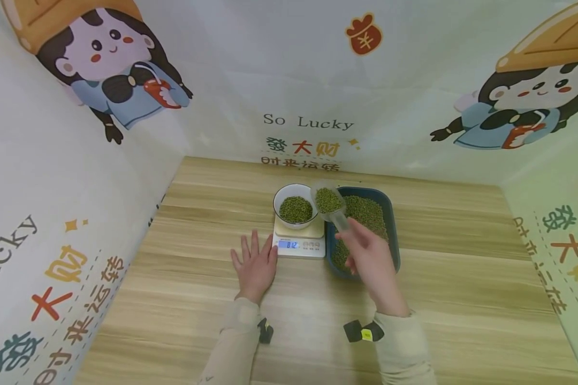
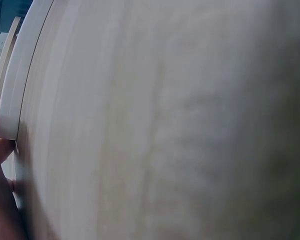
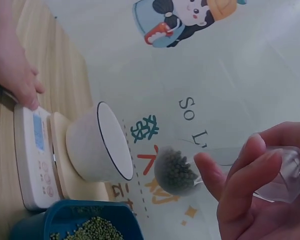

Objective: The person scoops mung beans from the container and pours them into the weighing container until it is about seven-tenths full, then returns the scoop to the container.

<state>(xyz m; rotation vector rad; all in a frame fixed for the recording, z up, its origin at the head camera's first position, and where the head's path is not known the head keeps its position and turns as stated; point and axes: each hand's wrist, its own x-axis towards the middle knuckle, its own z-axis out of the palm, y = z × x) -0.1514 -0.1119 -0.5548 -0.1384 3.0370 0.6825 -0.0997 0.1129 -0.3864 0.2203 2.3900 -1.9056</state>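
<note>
"Green beans (image 1: 327, 200) heap in a clear scoop (image 1: 339, 219); who holds it?"

"The right hand (image 1: 373, 262), raised over the dark blue tub (image 1: 396, 251), its fingers and thumb curled round the handle. The scoop's head hangs near the right rim of the white bowl (image 1: 294, 225) (beans lie in that too), which stands on a scale (image 1: 294, 253)."

"And the left hand (image 1: 257, 271)?"

"Palm down on the wooden table (image 1: 197, 240), fingers spread, its thumb side touching the scale's left edge."

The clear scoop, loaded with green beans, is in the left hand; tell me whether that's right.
The side is wrong: the head view shows the clear scoop in the right hand. It is loaded with green beans, as you say.
</note>
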